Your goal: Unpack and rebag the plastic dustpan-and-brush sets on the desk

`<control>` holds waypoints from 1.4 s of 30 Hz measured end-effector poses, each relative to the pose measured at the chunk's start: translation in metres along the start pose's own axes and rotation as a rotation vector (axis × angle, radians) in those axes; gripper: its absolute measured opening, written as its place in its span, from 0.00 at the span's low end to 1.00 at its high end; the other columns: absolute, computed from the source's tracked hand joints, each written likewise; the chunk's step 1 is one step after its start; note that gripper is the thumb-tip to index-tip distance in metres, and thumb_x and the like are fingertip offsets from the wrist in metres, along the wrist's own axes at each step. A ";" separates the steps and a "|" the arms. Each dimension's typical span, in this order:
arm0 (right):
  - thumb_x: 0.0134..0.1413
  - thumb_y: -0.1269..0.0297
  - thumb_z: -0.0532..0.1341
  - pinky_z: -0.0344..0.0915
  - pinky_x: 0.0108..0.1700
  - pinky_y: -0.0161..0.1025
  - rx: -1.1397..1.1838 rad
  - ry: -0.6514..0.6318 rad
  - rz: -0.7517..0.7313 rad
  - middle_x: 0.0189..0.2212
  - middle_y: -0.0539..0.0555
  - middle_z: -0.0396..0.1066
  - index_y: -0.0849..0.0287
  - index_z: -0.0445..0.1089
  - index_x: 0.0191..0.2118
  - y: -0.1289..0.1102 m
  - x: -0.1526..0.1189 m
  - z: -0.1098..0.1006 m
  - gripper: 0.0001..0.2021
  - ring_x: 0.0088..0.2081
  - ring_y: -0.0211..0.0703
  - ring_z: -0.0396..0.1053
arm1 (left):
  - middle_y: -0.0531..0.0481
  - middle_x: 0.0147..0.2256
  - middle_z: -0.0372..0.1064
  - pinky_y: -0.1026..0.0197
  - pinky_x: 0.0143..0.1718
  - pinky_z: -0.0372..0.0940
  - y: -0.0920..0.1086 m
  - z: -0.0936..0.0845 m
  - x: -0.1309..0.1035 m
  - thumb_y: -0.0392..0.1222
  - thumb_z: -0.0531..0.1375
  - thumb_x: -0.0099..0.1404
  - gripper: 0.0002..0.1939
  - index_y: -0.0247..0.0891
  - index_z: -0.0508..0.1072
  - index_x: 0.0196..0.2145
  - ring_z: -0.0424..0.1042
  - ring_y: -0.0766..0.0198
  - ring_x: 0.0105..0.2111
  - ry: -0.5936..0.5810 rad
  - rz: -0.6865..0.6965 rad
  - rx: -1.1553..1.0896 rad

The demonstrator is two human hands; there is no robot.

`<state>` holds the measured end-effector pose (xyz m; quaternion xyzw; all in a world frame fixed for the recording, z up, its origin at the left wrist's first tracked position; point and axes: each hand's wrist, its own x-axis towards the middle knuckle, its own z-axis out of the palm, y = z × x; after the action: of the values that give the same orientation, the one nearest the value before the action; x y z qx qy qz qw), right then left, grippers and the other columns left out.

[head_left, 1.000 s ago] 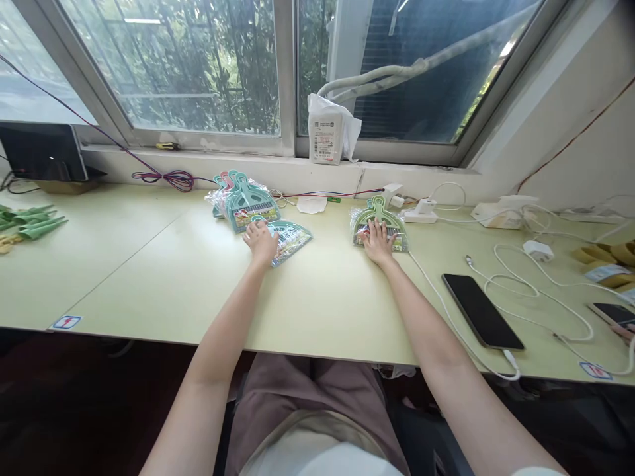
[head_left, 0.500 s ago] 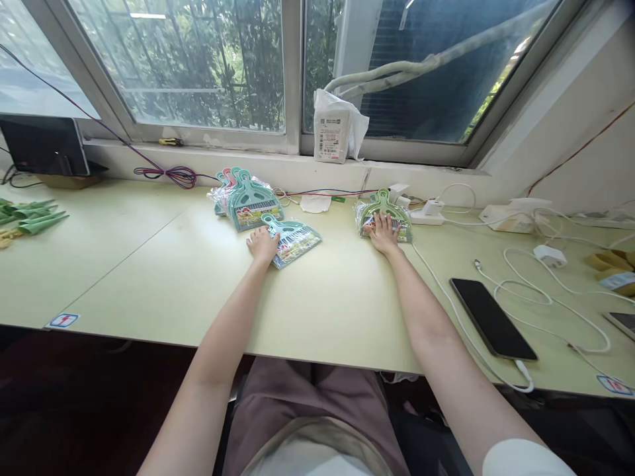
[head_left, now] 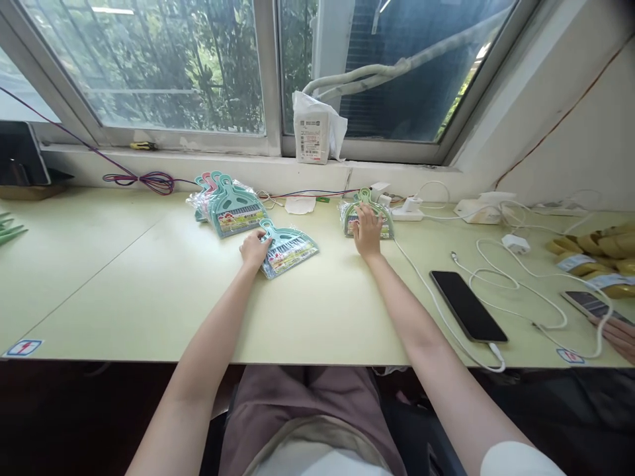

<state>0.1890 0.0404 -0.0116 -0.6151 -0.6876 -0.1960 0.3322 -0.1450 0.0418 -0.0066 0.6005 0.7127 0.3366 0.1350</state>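
A teal dustpan-and-brush set (head_left: pixel 292 248) in clear wrap lies on the table, its handle toward the back left. My left hand (head_left: pixel 254 250) is closed on its left edge. Further right, my right hand (head_left: pixel 368 231) rests over a wrapped green dustpan set (head_left: pixel 385 225), fingers stretched across its front and covering part of it. Behind my left hand sits a stack of wrapped dustpan sets (head_left: pixel 239 210), teal on top with a pink handle among them.
A black phone (head_left: pixel 469 305) on a white charging cable (head_left: pixel 429 297) lies right of my forearm. Yellow bundles (head_left: pixel 600 254) and another person's hand (head_left: pixel 618 337) on a second phone (head_left: pixel 588 304) are at the far right. A white power strip (head_left: pixel 407 214) stands at the back.
The view has shifted to the right, bringing another person's hand in at the right edge. My right hand's fingers are less spread on the green set. Its place on the table looks about the same.
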 end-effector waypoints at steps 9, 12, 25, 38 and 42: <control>0.68 0.63 0.50 0.58 0.57 0.45 0.400 -0.302 -0.362 0.51 0.56 0.73 0.55 0.71 0.52 -0.087 -0.049 -0.038 0.15 0.54 0.45 0.66 | 0.46 0.38 0.77 0.59 0.41 0.64 0.017 0.018 -0.018 0.47 0.62 0.56 0.10 0.40 0.74 0.34 0.74 0.57 0.39 -0.142 0.197 -0.193; 0.66 0.60 0.54 0.61 0.53 0.46 0.411 -0.410 -0.368 0.49 0.56 0.72 0.56 0.72 0.51 -0.104 -0.057 -0.042 0.14 0.51 0.46 0.67 | 0.47 0.37 0.77 0.59 0.41 0.64 0.023 0.024 -0.024 0.48 0.62 0.56 0.11 0.40 0.74 0.34 0.74 0.58 0.37 -0.172 0.277 -0.225; 0.66 0.59 0.55 0.58 0.56 0.49 0.380 -0.419 -0.441 0.55 0.57 0.68 0.56 0.66 0.57 -0.108 -0.062 -0.036 0.17 0.56 0.49 0.63 | 0.48 0.37 0.76 0.60 0.32 0.62 0.020 0.025 -0.020 0.54 0.58 0.56 0.18 0.40 0.73 0.38 0.65 0.64 0.25 -0.323 0.406 -0.267; 0.64 0.63 0.57 0.62 0.48 0.42 0.452 -0.414 -0.389 0.41 0.57 0.69 0.60 0.69 0.43 -0.106 -0.056 -0.043 0.07 0.46 0.45 0.66 | 0.48 0.40 0.76 0.59 0.33 0.62 0.025 0.026 -0.023 0.56 0.57 0.56 0.19 0.40 0.73 0.39 0.67 0.63 0.28 -0.386 0.422 -0.195; 0.65 0.62 0.57 0.62 0.46 0.41 0.437 -0.447 -0.394 0.39 0.56 0.69 0.59 0.68 0.41 -0.106 -0.058 -0.042 0.07 0.43 0.44 0.66 | 0.48 0.41 0.76 0.60 0.34 0.63 0.026 0.027 -0.024 0.56 0.57 0.56 0.19 0.40 0.73 0.39 0.68 0.63 0.29 -0.381 0.420 -0.198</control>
<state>0.0957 -0.0472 -0.0073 -0.4130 -0.8742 0.0347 0.2532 -0.1038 0.0293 -0.0147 0.7712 0.4984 0.3063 0.2513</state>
